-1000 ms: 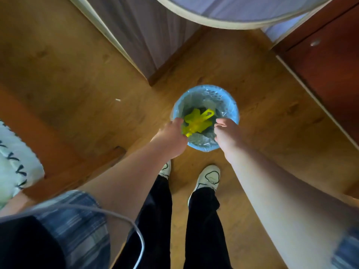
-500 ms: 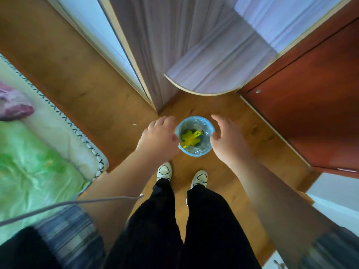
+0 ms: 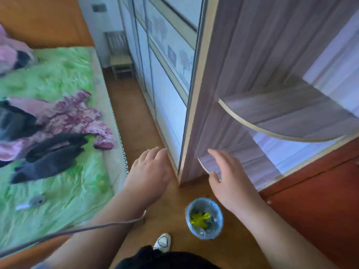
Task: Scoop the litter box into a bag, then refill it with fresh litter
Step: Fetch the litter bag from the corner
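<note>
Both hands out in front of me, apart, holding nothing. Left hand [image 3: 149, 175] has its fingers loosely extended, and right hand [image 3: 231, 183] has its fingers spread wide. I see the yellow bag [image 3: 199, 218] down inside the blue-lined bin [image 3: 218, 212], which stands on the wooden floor [image 3: 169, 210] just below the right wrist, near the wardrobe [image 3: 204, 113] corner. 1 white shoe [image 3: 162, 242] nearby.

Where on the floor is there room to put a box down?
The bare floor strip between the bed and the wardrobe is free, up to the chair. A smaller patch lies between the bin and the shoe. Much of the bed is crowded with clothes.
</note>
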Motion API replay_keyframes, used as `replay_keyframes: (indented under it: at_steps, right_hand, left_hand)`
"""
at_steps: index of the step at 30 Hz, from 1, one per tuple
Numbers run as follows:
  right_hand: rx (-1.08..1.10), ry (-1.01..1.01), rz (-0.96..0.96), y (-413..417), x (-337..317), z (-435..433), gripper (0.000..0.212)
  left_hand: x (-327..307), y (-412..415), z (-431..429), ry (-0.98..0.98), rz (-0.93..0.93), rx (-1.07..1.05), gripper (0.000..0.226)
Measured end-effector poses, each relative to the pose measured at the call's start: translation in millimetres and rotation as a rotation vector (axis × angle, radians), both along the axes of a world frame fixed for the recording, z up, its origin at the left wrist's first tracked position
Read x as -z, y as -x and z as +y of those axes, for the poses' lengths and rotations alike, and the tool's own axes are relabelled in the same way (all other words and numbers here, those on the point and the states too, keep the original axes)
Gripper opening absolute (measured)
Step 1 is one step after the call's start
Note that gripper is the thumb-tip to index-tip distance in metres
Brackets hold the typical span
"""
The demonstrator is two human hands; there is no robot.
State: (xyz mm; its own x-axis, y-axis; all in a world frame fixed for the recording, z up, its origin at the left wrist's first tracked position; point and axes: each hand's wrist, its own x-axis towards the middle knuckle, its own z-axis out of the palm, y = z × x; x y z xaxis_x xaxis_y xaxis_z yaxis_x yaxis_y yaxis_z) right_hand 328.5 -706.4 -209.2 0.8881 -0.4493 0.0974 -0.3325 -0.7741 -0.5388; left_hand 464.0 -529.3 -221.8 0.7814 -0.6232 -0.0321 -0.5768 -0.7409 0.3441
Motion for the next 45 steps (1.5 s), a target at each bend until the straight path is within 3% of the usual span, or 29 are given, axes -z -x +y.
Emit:
replay_keyframes:
  at_steps: [8, 17, 24, 30, 37, 45]
  right_hand:
    - [-0.310, 0.076, -0.074, 19, -11, 33, 0.048]
    - [-0.612, 0.039, 0.045, 49, -8, 107, 0.053]
    - [-0.820, 0.135, 0.108, 64, -12, 179, 0.055]
    - [-1.028, 0.160, 0.125, 79, -19, 309, 0.056]
    - [-1.252, 0.058, 0.119, 121, -23, 525, 0.054]
    - [-1.398, 0.027, 0.124, 162, -19, 703, 0.056]
  left_hand:
    - [-8, 88, 84, 0.048, 0.023, -0.392, 0.056]
    - [-4, 188, 171, 0.038, 0.094, -0.740, 0.060]
    - [18, 256, 263, 0.107, 0.141, -0.962, 0.062]
    - [12, 307, 377, 0.138, 0.114, -1.151, 0.062]
    - [-9, 416, 560, 0.120, 0.084, -1.358, 0.060]
    - [-17, 516, 715, 0.102, 0.109, -1.567, 0.060]
